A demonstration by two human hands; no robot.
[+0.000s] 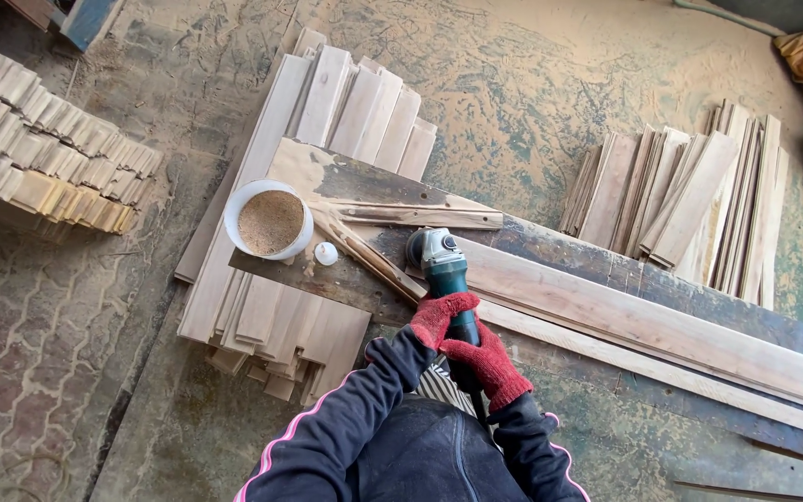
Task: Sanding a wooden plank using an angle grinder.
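Here both gloved hands, left hand [439, 316] and right hand [487, 367], have fingers closed around the angle grinder [443, 270]. Best keep its disc flat on the long plank [643, 321]. A sawdust tub [269, 220] sits at nine o'clock.

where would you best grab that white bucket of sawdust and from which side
Grip the white bucket by its rim at the left edge, coming from above and the left. It stands upright and full, so keep it level; the grinder and both gloved hands crowd its right.

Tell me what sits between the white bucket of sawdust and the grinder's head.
In the head view, a small white cap and a thin angled wood strip lie between bucket and grinder.
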